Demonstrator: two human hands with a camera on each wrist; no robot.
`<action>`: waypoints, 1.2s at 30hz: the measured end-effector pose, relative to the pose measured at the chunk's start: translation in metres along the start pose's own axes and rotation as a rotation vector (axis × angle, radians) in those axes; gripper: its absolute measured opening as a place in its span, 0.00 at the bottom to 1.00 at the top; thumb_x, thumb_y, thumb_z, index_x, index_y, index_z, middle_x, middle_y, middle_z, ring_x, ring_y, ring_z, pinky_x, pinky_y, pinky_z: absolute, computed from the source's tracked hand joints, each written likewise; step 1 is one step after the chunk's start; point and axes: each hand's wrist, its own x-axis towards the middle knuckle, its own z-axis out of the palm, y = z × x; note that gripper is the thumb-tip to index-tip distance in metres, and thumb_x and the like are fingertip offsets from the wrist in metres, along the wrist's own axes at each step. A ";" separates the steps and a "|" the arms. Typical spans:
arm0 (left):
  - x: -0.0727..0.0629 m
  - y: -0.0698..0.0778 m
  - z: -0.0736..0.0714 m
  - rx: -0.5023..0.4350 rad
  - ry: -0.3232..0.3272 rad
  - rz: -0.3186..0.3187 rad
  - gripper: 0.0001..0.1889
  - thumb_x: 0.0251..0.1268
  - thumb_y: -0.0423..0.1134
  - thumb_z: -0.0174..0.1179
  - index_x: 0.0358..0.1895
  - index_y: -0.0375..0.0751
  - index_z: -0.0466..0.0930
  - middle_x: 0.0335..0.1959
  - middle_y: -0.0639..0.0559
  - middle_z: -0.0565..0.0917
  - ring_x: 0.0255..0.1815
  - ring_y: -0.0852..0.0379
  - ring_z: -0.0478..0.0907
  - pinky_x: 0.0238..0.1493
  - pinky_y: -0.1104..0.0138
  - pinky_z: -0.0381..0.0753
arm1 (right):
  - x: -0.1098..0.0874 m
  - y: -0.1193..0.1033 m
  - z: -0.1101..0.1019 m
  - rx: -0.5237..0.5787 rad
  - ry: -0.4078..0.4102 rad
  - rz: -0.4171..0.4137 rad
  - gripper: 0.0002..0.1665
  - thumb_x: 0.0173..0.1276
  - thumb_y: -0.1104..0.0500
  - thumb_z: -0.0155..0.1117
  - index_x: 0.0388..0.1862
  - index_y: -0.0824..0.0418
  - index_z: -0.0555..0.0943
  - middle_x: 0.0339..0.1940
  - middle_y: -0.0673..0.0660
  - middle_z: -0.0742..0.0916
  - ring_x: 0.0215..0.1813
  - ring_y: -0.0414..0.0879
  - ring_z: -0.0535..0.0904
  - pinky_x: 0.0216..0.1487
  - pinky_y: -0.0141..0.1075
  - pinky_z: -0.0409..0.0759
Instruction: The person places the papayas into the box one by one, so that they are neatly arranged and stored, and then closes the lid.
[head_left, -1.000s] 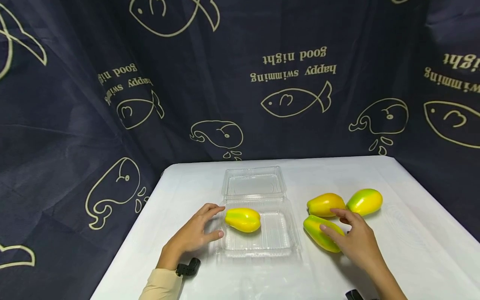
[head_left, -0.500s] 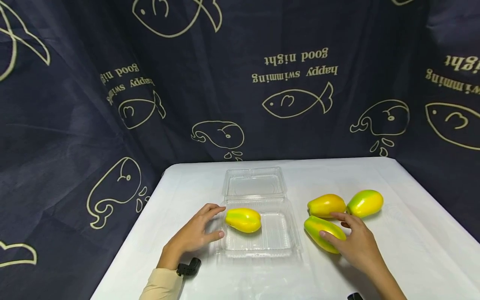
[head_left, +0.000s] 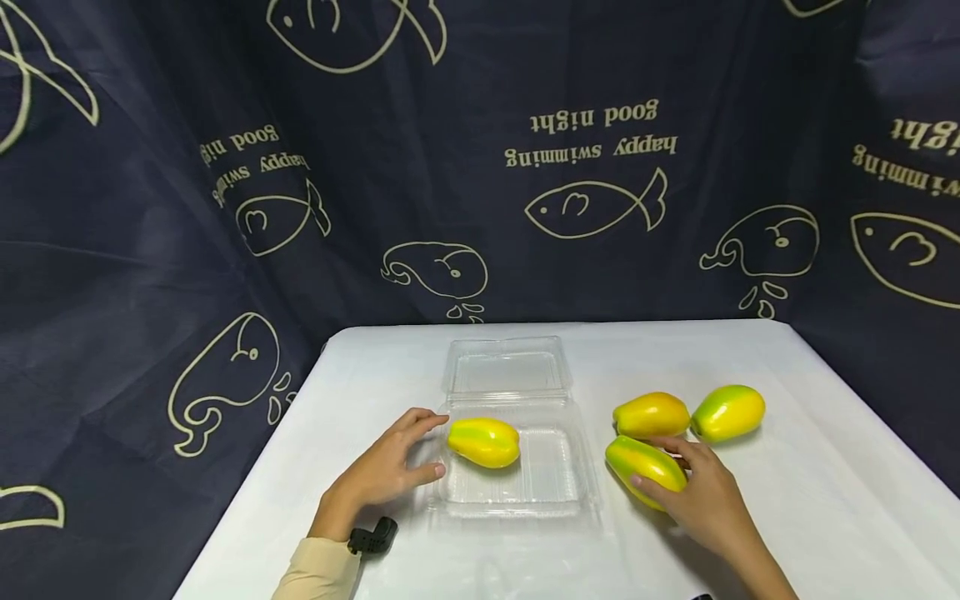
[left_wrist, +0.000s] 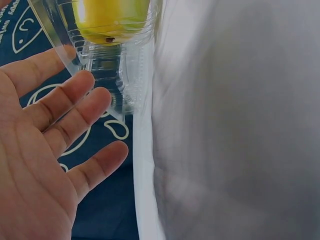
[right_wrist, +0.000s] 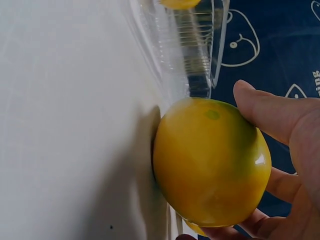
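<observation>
My right hand (head_left: 708, 502) grips a yellow-green papaya (head_left: 642, 467) lying on the table to the right of a clear plastic clamshell box (head_left: 555, 471). In the right wrist view, the thumb lies along one side of this papaya (right_wrist: 210, 162) and fingers curl behind it. Another papaya (head_left: 484, 442) sits inside the box's base, toward its left side. Beside the box's left edge, my left hand (head_left: 390, 462) stays with fingers loosely spread and holds nothing. The left wrist view shows its palm (left_wrist: 35, 165) and fingers near the box wall; contact is unclear.
Two more papayas, one (head_left: 652, 414) just beyond the gripped fruit and another (head_left: 729, 412) farther right, rest on the white-covered table (head_left: 817, 500). The box's lid (head_left: 510, 367) lies folded back behind its base. A dark fish-print curtain (head_left: 592, 275) hangs behind the table.
My right hand has closed in on the nearest papaya, its fingers now curling round the far side. The left hand and the box stay put.
</observation>
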 end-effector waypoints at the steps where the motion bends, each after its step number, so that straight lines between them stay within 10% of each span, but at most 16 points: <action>1: 0.000 0.001 0.001 -0.007 -0.001 -0.003 0.37 0.62 0.53 0.68 0.74 0.53 0.68 0.68 0.62 0.68 0.69 0.56 0.69 0.69 0.47 0.72 | 0.000 0.000 0.000 -0.006 -0.002 0.002 0.42 0.55 0.36 0.77 0.62 0.59 0.79 0.56 0.64 0.82 0.54 0.60 0.80 0.51 0.56 0.80; 36: 0.000 0.002 0.002 0.036 0.008 0.007 0.37 0.62 0.56 0.67 0.74 0.52 0.68 0.68 0.61 0.69 0.69 0.55 0.70 0.68 0.47 0.73 | -0.003 0.006 -0.001 -0.019 -0.037 0.026 0.44 0.54 0.35 0.76 0.63 0.57 0.77 0.56 0.62 0.84 0.46 0.52 0.78 0.40 0.39 0.74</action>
